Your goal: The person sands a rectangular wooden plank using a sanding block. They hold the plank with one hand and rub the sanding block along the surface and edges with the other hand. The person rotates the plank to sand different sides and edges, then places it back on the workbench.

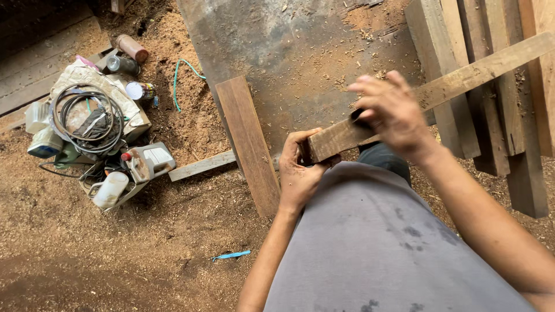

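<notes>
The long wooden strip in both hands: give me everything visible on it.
The wooden strip is a long, narrow, squared length of rough brown timber, pale and dusty on top. It runs diagonally from the person's waist up to the right edge of the picture, crossing over a stack of boards. The left hand grips its near, cut end; the right hand, blurred, rests on top further along, over something small and dark.

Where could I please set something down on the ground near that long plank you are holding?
Free: sawdust floor at lower left, around the blue strip, and the grey sheet above the short board. Crowded: cable-and-can pile at left, stacked timbers at right.
</notes>
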